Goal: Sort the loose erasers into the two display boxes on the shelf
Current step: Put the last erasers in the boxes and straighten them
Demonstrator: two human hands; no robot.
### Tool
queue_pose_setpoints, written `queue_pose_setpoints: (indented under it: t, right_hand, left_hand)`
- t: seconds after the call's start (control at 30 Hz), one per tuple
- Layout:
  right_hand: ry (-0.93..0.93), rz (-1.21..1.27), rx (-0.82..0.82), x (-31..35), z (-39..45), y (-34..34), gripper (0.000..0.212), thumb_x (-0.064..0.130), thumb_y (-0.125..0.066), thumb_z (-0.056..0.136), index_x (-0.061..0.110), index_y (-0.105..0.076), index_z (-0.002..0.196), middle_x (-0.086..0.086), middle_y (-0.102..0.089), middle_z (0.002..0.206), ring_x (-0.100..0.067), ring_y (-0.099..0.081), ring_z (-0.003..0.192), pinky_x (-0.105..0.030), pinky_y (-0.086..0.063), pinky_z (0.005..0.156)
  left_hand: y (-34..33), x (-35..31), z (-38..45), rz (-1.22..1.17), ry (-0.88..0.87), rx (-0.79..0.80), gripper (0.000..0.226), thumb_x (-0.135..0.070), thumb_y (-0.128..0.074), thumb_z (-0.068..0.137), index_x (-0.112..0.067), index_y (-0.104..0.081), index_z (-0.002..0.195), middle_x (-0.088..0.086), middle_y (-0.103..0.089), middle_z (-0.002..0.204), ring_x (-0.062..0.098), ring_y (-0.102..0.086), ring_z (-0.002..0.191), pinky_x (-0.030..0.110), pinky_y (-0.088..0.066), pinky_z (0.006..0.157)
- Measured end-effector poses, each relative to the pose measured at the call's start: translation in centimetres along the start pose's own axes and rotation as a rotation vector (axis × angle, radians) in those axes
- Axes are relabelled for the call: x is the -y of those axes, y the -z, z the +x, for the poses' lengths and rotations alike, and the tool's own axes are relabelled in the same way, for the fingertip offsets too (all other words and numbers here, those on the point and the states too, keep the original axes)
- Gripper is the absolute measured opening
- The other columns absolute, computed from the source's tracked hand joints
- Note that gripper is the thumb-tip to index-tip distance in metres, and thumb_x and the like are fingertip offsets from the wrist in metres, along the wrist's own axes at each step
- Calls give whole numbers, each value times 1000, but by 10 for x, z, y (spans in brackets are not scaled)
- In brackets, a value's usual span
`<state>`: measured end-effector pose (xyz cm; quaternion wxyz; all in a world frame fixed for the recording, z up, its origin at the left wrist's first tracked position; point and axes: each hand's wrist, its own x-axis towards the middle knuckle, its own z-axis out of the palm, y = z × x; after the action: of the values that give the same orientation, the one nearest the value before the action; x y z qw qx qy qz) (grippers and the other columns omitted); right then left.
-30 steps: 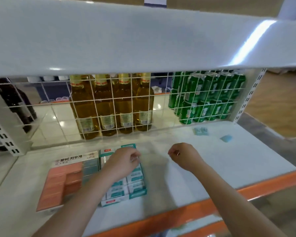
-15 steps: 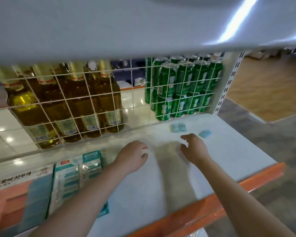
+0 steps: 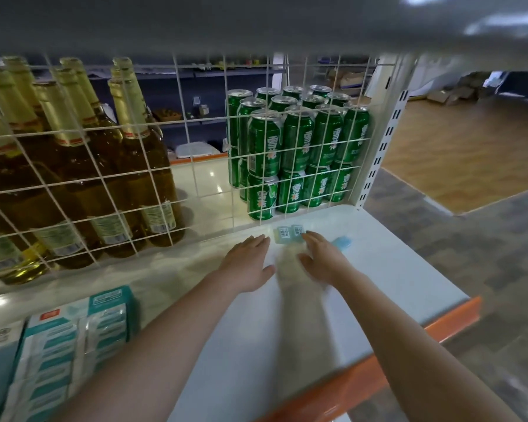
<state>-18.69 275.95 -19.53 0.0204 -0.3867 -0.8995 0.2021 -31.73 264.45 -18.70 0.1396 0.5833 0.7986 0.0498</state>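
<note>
Dim upper shelf, motion-blurred arms, wide-angle distortion

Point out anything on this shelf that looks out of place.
Three loose erasers: two barcoded ones and a plain blue one lie by the wire grid, far from the teal display box. Both hands reach toward them.

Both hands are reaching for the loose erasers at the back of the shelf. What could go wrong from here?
The two wrapped erasers lie close to the wire grid; a nudge from the right hand might push them under it. The blue eraser is partly hidden behind that hand and could get knocked aside or missed.
</note>
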Motion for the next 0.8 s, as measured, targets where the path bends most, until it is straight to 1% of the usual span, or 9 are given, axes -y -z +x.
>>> queue_pose_setpoints:
  t: [0.1,0.17,0.23,0.3,0.4,0.5,0.6,0.7,0.8]
  right_hand:
    - [25,-26,34,0,5,3,58,24,-45,95,10,-21,146,-7,-21,153,-28,-32,135,-31,-26,108]
    - [38,-58,53,0,7,4,56,25,-42,96,11,-22,146,-5,-20,154,-27,-31,136,-32,-26,110]
    - [39,-90,58,-1,8,6,51,25,-39,97,11,-26,145,-4,-24,153,-26,-34,134,-34,-30,109]
    - [34,-116,38,-2,8,9,46,24,-38,97,13,-33,142,-4,-31,149,-27,-39,131,-36,-35,106]
    - [15,-141,13,-8,3,13,43,22,-40,96,15,-40,138,-4,-40,144,-26,-43,127,-34,-38,102]
    - [-17,-152,4,-16,-5,15,41,18,-41,93,16,-45,134,-3,-46,139,-26,-48,122,-33,-41,98]
    - [-27,-154,-7,-20,-15,13,41,18,-41,92,16,-46,132,-3,-49,135,-26,-50,118,-33,-43,94]
    - [-27,-144,-25,-19,-22,11,44,19,-41,92,17,-43,136,-3,-47,138,-26,-50,120,-32,-42,96]
    - [-8,-141,-51,-18,-30,8,42,19,-40,92,18,-46,134,-2,-49,137,-27,-52,117,-32,-44,94]
  left_hand:
    - [-1,-8,11,10,11,23,72,-43,-38,96,-7,-3,148,6,-1,158,20,-5,145,32,-8,117]
    - [-3,-11,16,-4,31,32,73,-44,-37,96,-8,-2,148,6,1,158,20,-4,145,32,-7,117]
    - [-4,-14,19,-16,43,29,72,-43,-37,96,-9,-3,149,6,0,158,20,-4,145,32,-7,117]
    - [-4,-15,22,-17,32,14,69,-41,-38,96,-10,-6,149,5,-1,158,19,-5,145,32,-7,117]
    - [0,-15,27,2,-12,4,62,-34,-37,98,-13,-10,149,1,-4,158,18,-5,145,31,-7,117]
    - [1,-14,33,39,-27,28,60,-33,-36,98,-16,-9,149,-1,-2,158,19,-2,145,32,-6,118]
    - [0,-13,36,66,-25,45,62,-35,-38,97,-19,-7,149,-4,0,158,20,0,145,33,-6,118]
    - [1,-14,40,91,-29,46,62,-35,-38,97,-20,-8,149,-6,1,158,21,0,145,33,-6,117]
    - [2,-15,41,124,-42,48,61,-36,-36,98,-19,-9,149,-6,-1,158,21,-2,145,34,-8,116]
